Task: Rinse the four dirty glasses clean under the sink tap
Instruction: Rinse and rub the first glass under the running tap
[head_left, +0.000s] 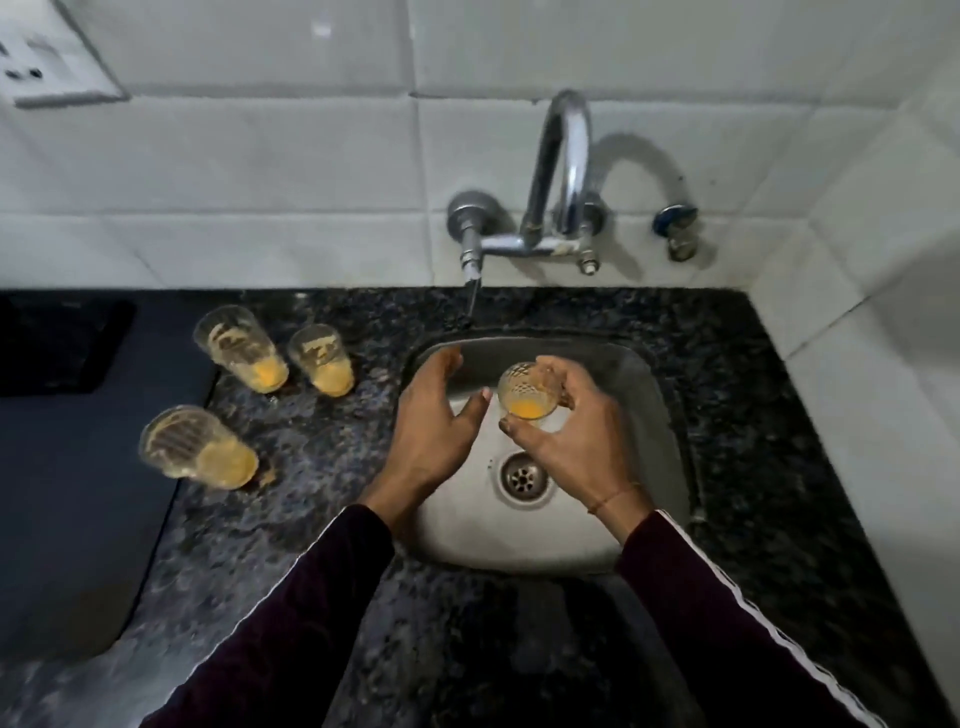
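Note:
My right hand (571, 441) grips a small patterned glass (527, 392) with orange residue at its bottom, upright over the steel sink (644, 415). My left hand (428, 421) hovers open just left of that glass, fingers spread and not touching it. Three more dirty glasses stand on the dark granite counter to the left: one at the back left (241, 345), one beside it (322, 358), and one nearer me (195, 447), all with orange dregs. The chrome tap (563, 166) curves out from the tiled wall above the sink; no water stream shows.
A tap handle (470, 244) sticks out at the sink's back left edge. The drain (523, 478) lies in the sink's middle. A dark stove top (78, 467) covers the counter's left side. A valve (675, 228) sits on the wall at right. A wall socket (47, 67) is top left.

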